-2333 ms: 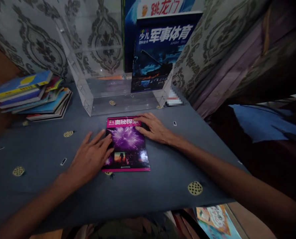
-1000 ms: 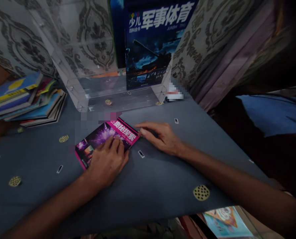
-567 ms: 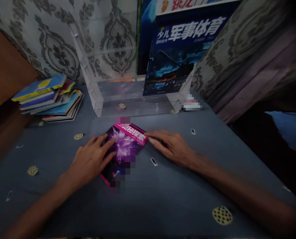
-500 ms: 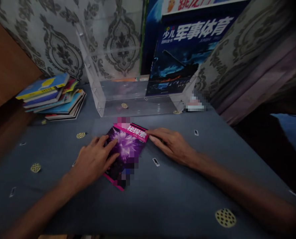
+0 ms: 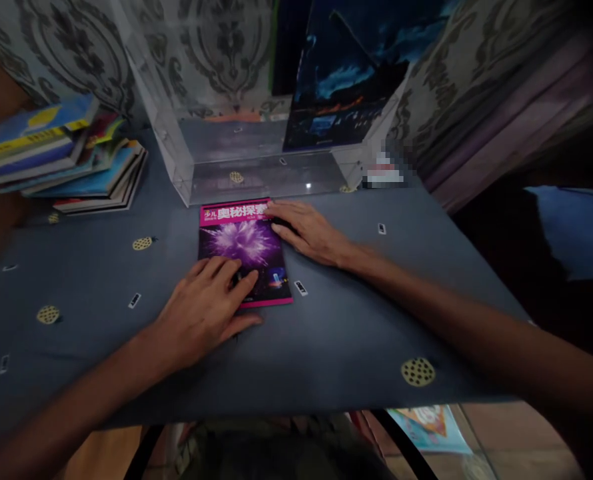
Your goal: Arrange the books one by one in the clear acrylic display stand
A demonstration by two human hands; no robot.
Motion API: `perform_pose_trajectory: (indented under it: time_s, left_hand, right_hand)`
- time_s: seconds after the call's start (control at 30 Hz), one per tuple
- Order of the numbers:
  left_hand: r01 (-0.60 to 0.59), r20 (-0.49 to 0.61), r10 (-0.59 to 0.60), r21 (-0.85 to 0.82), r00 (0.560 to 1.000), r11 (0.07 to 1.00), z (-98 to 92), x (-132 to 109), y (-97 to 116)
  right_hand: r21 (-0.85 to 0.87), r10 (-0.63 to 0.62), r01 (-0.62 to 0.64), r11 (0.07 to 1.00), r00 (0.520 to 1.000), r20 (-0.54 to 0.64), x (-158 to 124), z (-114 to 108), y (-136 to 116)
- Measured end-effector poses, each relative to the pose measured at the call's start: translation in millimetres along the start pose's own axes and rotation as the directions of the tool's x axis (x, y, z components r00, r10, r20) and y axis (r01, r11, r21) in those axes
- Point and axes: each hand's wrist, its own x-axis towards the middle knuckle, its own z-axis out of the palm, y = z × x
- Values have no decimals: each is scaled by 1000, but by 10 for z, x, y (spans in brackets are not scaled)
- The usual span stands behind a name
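A thin book (image 5: 241, 243) with a purple burst on its cover and a pink band across the top lies flat on the cloth-covered table. Over its lower left part rests my left hand (image 5: 204, 303), fingers spread, the thumb beyond the bottom edge. My right hand (image 5: 309, 230) touches the book's upper right corner with its fingertips, the fingers stretched out and the thumb a little apart. Just behind the book stands a clear acrylic book rack (image 5: 266, 177). A large dark book with a tank on its cover (image 5: 351, 80) leans upright in the rack's right side.
A stack of several books (image 5: 71, 160) sits at the back left of the table (image 5: 326, 360). Right of the rack is a small blurred object (image 5: 384, 172). A patterned wall covering (image 5: 211, 53) rises behind, and a curtain (image 5: 506, 120) hangs at the right.
The book has turned from a slant to nearly straight, its top edge now almost parallel to the rack. My left hand has slid toward its lower edge. The view has tipped downward.
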Motion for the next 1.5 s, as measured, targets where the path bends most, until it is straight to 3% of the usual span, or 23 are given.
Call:
perform_pose_trajectory:
  time_s: [0.2,0.4,0.6,0.77,0.87,1.03,1.2,1.37,1.5]
  left_hand:
    - [-108,-155,108,8,982,994,104,-32,30]
    - [-176,-224,160,-56,962,983,97,-25,9]
    - [-201,-261,225,115,939,973,80,10,46]
    - [-188,-255,220,143,942,972,116,-25,87]
    - [-185,-223,209,125,952,975,144,-74,78]
    - [-287,-170,310,147,936,947,138,-182,-21]
    - [-306,-234,324,111,917,946,109,-331,-189]
    - [-214,-350,222,61,910,975,110,-409,-332]
    - [-132,-302,113,-41,946,990,109,-329,-393]
  right_hand:
    - [40,28,-28,999,999,-17,-304,-66,-318]
    - [228,85,-79,971,996,-19,-608,-157,-559]
    - [401,49,-13,916,996,-79,-666,-144,-717]
    - [215,-227,226,950,974,-23,-694,-109,-794]
    - [99,-314,312,945,950,-1,-701,-96,-789]
    - [47,-367,368,929,930,-34,-677,-94,-799]
    - [77,-359,362,929,932,-49,-649,-112,-818]
    - [44,-342,347,937,935,-89,-640,-101,-784]
    - [-45,-317,315,948,946,-67,-574,-89,-706]
